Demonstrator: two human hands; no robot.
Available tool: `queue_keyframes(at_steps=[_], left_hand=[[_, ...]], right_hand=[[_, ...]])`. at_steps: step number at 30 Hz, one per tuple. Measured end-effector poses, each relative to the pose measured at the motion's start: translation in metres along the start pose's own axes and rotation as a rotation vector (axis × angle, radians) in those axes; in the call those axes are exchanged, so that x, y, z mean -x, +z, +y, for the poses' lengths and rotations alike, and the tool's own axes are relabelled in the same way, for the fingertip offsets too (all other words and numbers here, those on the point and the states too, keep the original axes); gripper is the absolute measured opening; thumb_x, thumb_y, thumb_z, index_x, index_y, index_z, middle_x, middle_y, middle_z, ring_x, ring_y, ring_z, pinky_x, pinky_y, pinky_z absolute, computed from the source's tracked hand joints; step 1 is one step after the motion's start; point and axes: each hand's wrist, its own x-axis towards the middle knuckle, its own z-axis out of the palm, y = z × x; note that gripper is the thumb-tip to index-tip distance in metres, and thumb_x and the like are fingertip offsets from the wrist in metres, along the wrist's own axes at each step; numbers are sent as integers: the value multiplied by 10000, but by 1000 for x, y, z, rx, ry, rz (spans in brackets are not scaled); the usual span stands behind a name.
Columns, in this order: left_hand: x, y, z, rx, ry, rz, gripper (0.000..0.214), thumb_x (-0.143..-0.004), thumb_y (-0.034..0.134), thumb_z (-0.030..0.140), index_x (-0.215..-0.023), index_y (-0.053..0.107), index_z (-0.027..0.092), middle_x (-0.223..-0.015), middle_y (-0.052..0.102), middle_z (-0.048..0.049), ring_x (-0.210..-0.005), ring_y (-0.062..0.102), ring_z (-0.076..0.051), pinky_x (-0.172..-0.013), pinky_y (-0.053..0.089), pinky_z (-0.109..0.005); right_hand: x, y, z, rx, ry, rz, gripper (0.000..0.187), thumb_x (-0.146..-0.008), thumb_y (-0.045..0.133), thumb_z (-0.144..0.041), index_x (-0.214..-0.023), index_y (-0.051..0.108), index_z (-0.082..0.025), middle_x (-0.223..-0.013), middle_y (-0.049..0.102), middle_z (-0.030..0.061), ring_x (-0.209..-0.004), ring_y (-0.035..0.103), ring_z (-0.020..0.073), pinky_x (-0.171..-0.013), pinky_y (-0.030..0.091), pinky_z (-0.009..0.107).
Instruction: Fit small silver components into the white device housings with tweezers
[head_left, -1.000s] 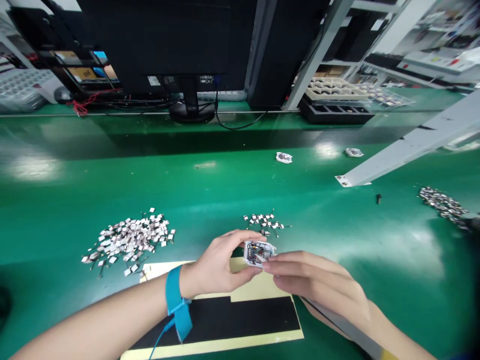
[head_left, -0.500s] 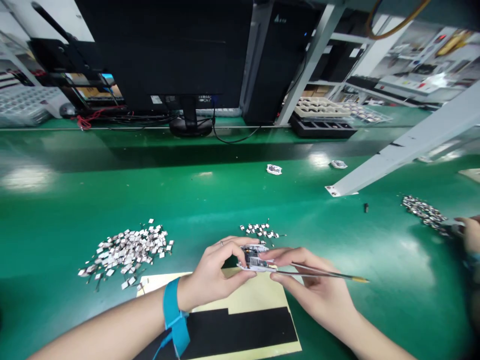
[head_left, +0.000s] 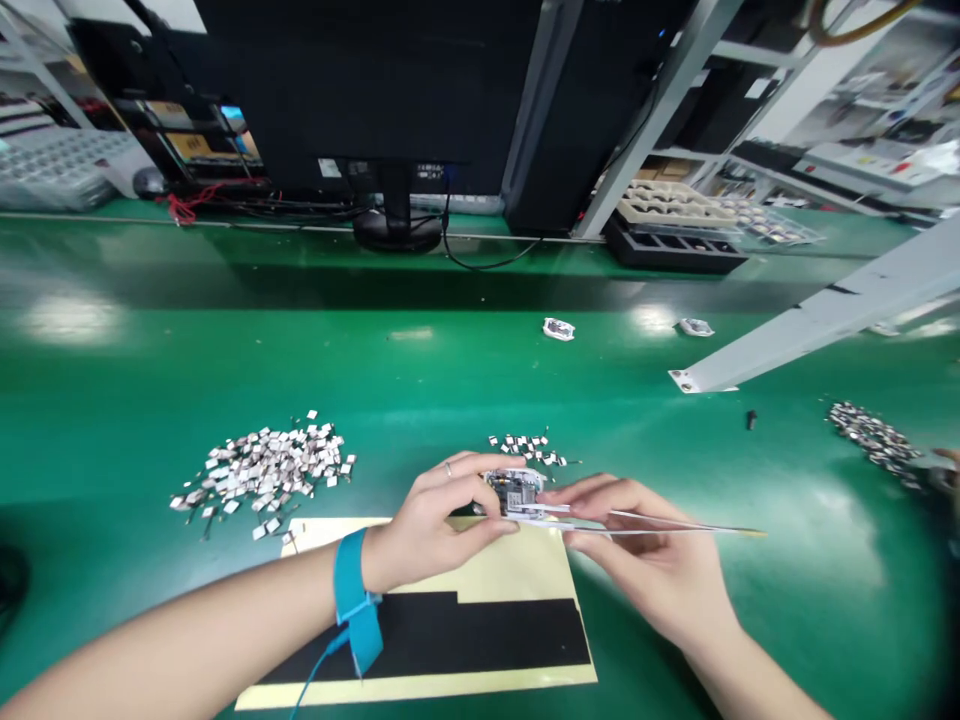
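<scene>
The left hand (head_left: 431,520) pinches a small white-framed circuit module (head_left: 514,492) between thumb and curled fingers, while the right hand (head_left: 645,550), fingers pressed together, has now brought long slender metal tweezers (head_left: 697,527) level against the module's near edge.

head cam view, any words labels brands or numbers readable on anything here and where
No word or number can be read in this view.
White sticker on the back of the monitor: too small to read.
Markings on the circuit board in the left hand: too small to read.
Coloured labels on the white machine at upper right: too blurred to read.
</scene>
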Motion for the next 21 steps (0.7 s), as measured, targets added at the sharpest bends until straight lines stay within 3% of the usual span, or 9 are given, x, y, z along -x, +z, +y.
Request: queue_keyframes(at_steps=[6,11,14,21], left_hand=[[0,0,-4,-22,64,-6,112,-724,624,116,-644,546,124,-1040,591,-156,-960,570,-209,-766,464,-296],[0,1,-2,-48,121,-16,111,-691,669,149,-659,568,118,-1013,607,-159,-870,598,-187,-749,470,-287],[1,1,-1,-46,155,-17,122,-672,689,154,-669,578,107,-986,616,-174,-839,609,-190,-731,473,-288],[-2,-1,-1,-45,190,6,108,-691,672,160,-687,589,92,-953,620,-198,-812,618,-198,-685,477,-285]], right_hand=[[-3,0,-1,59,-19,-46,188,-687,652,-75,-786,599,-226,-812,667,5,-813,630,149,-726,533,261],[3,6,1,51,-67,51,240,-686,626,-9,-786,604,-226,-822,667,-6,-797,637,138,-713,539,243],[5,7,0,33,-43,90,242,-677,635,-8,-776,608,-228,-816,672,-12,-785,643,134,-711,542,230],[-1,2,-9,-87,70,33,220,-672,654,-50,-778,613,-238,-794,681,0,-773,646,132,-662,547,199]])
